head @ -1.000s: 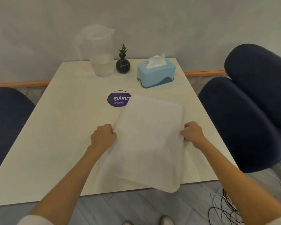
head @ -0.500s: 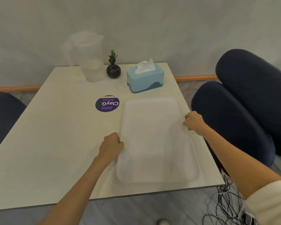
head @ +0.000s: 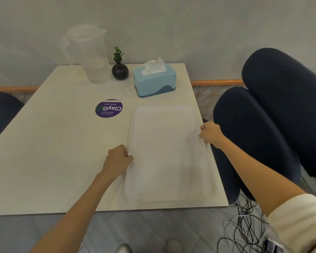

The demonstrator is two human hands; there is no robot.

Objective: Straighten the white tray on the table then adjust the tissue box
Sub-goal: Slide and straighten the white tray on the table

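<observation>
The white tray lies flat at the lower right of the surface. The left hand and right hand each have fingers curled tight on its side edges. The blue tissue box sits just above the tray.

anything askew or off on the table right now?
Only the tissue box: it sits turned at an angle to the table edges. The tray, held by the left hand and right hand, looks roughly square.

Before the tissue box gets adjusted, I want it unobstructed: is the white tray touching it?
Apart. The head view shows a strip of bare table between the white tray and the tissue box.
</observation>
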